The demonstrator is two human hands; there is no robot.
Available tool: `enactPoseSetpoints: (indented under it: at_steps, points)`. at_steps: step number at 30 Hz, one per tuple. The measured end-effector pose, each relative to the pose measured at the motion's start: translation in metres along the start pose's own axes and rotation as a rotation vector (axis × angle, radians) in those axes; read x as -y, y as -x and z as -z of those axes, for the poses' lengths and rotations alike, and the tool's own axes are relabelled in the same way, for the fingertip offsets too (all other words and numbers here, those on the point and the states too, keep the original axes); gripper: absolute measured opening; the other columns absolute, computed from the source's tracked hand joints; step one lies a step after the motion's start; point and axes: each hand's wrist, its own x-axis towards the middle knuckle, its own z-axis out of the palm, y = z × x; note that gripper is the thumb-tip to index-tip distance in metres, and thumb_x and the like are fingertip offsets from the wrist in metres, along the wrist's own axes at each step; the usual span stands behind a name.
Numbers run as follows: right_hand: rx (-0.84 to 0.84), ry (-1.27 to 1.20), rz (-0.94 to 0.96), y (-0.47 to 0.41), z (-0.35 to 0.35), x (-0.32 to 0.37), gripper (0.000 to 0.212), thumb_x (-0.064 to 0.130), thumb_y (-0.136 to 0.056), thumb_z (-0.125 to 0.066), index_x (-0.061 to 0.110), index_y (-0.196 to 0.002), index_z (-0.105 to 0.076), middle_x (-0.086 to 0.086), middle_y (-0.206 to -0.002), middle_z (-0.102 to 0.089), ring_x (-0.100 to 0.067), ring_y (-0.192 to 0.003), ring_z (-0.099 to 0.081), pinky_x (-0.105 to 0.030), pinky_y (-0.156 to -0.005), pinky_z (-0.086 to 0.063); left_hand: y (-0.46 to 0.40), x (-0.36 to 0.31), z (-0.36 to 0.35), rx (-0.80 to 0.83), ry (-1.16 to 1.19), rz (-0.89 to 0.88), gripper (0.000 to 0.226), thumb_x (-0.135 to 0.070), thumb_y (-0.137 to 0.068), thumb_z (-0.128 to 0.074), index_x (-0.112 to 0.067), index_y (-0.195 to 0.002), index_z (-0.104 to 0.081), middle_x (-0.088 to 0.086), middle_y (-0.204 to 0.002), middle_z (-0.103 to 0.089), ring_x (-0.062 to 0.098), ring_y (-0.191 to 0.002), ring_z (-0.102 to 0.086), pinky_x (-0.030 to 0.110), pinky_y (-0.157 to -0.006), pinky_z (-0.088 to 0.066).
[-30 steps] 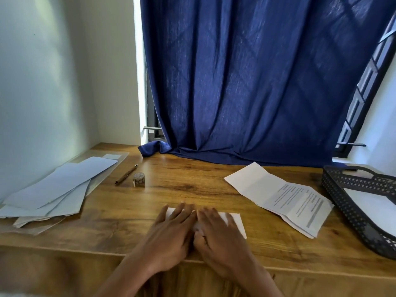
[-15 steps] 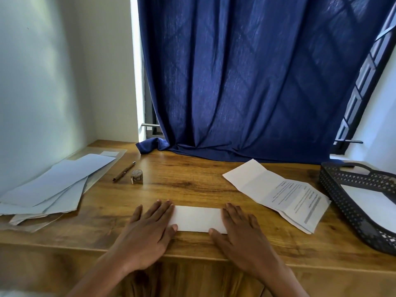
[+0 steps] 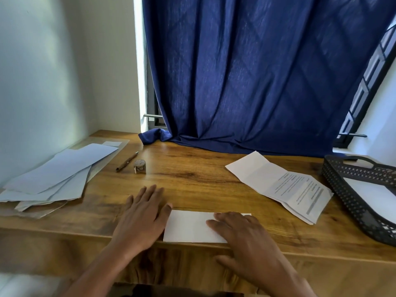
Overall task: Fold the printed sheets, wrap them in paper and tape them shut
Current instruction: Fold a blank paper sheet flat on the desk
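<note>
Paper lies loose at the far left: a fanned stack of pale blue sheets on the wooden table, up against the white wall. Just right of the stack a pen lies slanted, and beside it a small roll of tape stands on the wood, apart from the pen. Behind them a dark blue curtain hangs down to the tabletop, its hem bunched on the wood.

Toward the near edge, the left hand lies flat on the table with fingers straight and spread, gripping nothing; its thumb reaches the left end of the folded sheet. That sheet is a plain white rectangle, folded into a narrow strip, lying flat and parallel to the table's front edge, almost flush with it. The right hand rests palm-down on the strip's right end, fingers straight and pressing rather than curled, covering that corner; the thumb lies off the paper over the table's front edge.

Farther right and back, a printed sheet lies unfolded with creases showing, text on its near half, set at an angle and well apart from the strip. At the far right a black perforated basket holds white paper.
</note>
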Motion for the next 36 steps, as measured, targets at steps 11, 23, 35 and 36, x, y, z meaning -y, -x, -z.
enactPoseSetpoints:
  at_steps: [11, 23, 35, 36]
  points:
    - [-0.271, -0.761, -0.102, -0.008, 0.053, -0.021, 0.021, 0.049, -0.097, -0.054, 0.036, -0.096, -0.07, 0.015, -0.092, -0.072, -0.006, -0.082, -0.069, -0.025, -0.068, -0.058, 0.002, -0.001, -0.002, -0.039, -0.088, -0.019, 0.066, -0.06, -0.105, -0.022, -0.032, -0.163, -0.012, -0.005, -0.172, -0.007, 0.015, -0.158, -0.001, 0.042, -0.129, -0.001]
    - [-0.363, -1.374, -0.57, -0.096, 0.008, -0.011, 0.032, 0.035, -0.096, -0.066, 0.017, -0.122, -0.063, 0.002, -0.103, -0.07, -0.017, -0.088, -0.068, -0.027, -0.064, -0.052, 0.006, -0.003, -0.002, -0.15, -0.014, -0.043, 0.059, -0.06, -0.101, -0.039, -0.039, -0.155, -0.031, -0.014, -0.164, -0.031, 0.011, -0.155, -0.019, 0.044, -0.129, -0.012]
    - [-0.429, -1.076, -0.482, -0.109, -0.018, -0.017, 0.052, 0.048, -0.094, -0.064, 0.017, -0.135, -0.056, 0.006, -0.118, -0.062, -0.007, -0.087, -0.06, -0.018, -0.063, -0.045, -0.067, 0.064, 0.07, -0.313, 0.425, 0.176, 0.026, -0.034, -0.097, -0.068, -0.036, -0.122, -0.063, -0.014, -0.12, -0.066, 0.003, -0.099, -0.06, 0.028, -0.085, -0.046]
    - [-0.431, -1.072, -0.48, -0.109, -0.019, -0.017, 0.051, 0.047, -0.094, -0.064, 0.018, -0.135, -0.056, 0.006, -0.117, -0.061, -0.006, -0.086, -0.059, -0.017, -0.063, -0.044, -0.077, 0.073, 0.073, -0.321, 0.401, 0.193, 0.028, -0.03, -0.096, -0.069, -0.032, -0.124, -0.064, -0.009, -0.125, -0.066, 0.006, -0.1, -0.06, 0.03, -0.088, -0.046]
